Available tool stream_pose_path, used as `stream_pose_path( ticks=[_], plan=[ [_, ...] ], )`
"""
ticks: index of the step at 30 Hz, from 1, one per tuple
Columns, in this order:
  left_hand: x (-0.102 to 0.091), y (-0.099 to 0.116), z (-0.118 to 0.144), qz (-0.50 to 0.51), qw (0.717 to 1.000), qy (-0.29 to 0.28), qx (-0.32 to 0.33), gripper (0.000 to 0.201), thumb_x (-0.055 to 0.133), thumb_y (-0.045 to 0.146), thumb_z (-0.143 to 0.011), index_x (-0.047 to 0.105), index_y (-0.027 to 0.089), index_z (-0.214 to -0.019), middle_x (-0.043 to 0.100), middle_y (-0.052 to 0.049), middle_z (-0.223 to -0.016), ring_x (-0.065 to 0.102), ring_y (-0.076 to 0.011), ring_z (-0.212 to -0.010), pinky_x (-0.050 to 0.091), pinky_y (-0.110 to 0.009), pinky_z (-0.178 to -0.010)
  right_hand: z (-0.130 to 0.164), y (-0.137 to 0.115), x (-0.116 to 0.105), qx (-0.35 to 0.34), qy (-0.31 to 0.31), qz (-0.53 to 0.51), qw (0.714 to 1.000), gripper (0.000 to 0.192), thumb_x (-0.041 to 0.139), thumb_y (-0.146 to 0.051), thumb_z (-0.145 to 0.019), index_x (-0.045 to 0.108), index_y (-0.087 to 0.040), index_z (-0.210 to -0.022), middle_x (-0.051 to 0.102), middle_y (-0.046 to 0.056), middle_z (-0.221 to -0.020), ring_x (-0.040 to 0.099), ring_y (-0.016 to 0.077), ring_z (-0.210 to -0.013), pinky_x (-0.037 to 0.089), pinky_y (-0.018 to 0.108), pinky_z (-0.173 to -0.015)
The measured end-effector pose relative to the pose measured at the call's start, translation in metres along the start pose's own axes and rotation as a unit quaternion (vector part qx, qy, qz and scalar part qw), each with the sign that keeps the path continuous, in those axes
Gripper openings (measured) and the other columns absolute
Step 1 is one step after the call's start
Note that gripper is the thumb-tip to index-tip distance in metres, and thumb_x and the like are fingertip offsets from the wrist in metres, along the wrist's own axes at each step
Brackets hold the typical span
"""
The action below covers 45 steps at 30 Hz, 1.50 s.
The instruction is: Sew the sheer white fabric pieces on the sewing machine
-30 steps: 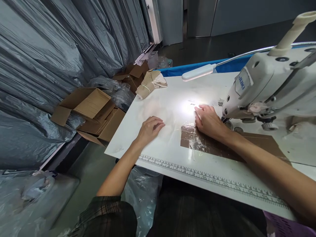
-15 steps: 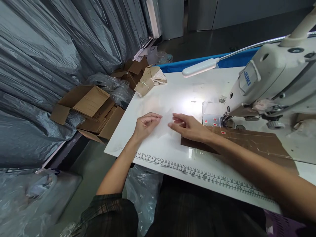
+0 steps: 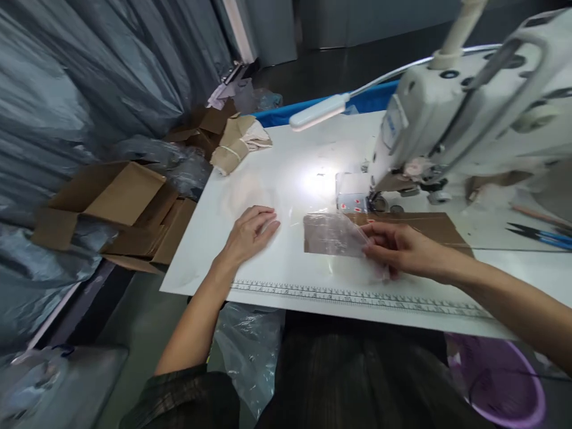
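Note:
My right hand (image 3: 397, 247) is closed on the edge of a clear plastic sheet (image 3: 333, 233). The thin sheet spreads left from my fingers over the end of a brown cardboard strip (image 3: 422, 226); its outline is hard to make out. On the white tabletop rests my left hand (image 3: 250, 232), fingers loosely stretched and thumb apart, with nothing visible in it. The strip lies in front of the needle area of a white sewing machine (image 3: 402, 134). Small red marks show on a plate (image 3: 352, 199) beside the presser foot.
A tied cloth bundle (image 3: 239, 146) lies at the table's far left corner. A lamp (image 3: 319, 112) hangs low over the table. Blue-handled snips (image 3: 552, 238) lie at the right. Cardboard boxes (image 3: 129, 196) stand left of the table, and a purple basket (image 3: 507, 381) sits below right.
My hands have moved apart. The right hand went rightward, drawing the clear sheet over the cardboard; the left hand settled slightly left on the table. The view has turned right.

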<state>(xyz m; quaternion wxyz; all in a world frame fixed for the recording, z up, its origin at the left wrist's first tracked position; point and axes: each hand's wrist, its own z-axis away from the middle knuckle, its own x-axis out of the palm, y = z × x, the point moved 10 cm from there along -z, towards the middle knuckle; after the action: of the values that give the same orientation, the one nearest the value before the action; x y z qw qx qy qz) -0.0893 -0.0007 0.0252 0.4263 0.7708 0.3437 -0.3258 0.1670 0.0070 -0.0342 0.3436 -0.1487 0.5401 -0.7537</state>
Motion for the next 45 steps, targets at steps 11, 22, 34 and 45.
stream_pose_path(
  ticks=[11,22,34,45],
  plan=[
    [0.033,0.085,-0.027,-0.052,0.994,-0.035,0.089,0.02,0.057,0.027,-0.093,0.067,0.017,-0.106,0.068,-0.009,-0.107,0.066,-0.0227,-0.098,0.056,-0.04,-0.086,0.041,0.005,-0.057,-0.022,0.084,0.156,0.984,0.044,0.055,-0.046,-0.088,0.068,-0.016,-0.117,0.071,0.005,-0.078,0.067,0.017,-0.062,0.05,0.029,-0.056],
    [0.085,0.096,-0.044,0.365,0.914,-0.121,-0.132,0.011,0.062,0.028,-0.088,0.06,0.019,-0.094,0.071,-0.006,-0.091,0.066,-0.0156,-0.081,0.052,-0.029,-0.069,0.023,-0.009,-0.068,-0.106,0.135,0.101,0.98,0.035,0.055,-0.046,-0.09,0.071,-0.018,-0.101,0.068,0.005,-0.082,0.058,0.0164,-0.067,0.045,0.029,-0.059],
    [0.096,0.052,-0.054,0.541,0.777,-0.153,-0.285,0.052,0.082,0.018,-0.057,0.066,0.018,-0.107,0.069,-0.003,-0.095,0.065,-0.0167,-0.081,0.051,-0.027,-0.07,-0.028,-0.053,-0.02,-0.153,0.113,0.124,0.974,0.018,0.055,-0.029,-0.086,0.055,-0.017,-0.072,0.047,-0.004,-0.06,0.04,0.0104,-0.057,0.029,0.027,-0.055],
    [0.07,-0.015,-0.102,0.562,0.77,0.052,-0.296,0.036,0.088,0.037,-0.06,0.072,0.017,-0.085,0.07,-0.003,-0.077,0.067,-0.016,-0.077,0.053,-0.027,-0.071,-0.111,-0.095,-0.036,-0.282,0.275,-0.067,0.917,0.02,0.056,-0.038,-0.08,0.058,-0.019,-0.073,0.06,0.0,-0.07,0.055,0.0164,-0.073,0.044,0.028,-0.069]
  ],
)
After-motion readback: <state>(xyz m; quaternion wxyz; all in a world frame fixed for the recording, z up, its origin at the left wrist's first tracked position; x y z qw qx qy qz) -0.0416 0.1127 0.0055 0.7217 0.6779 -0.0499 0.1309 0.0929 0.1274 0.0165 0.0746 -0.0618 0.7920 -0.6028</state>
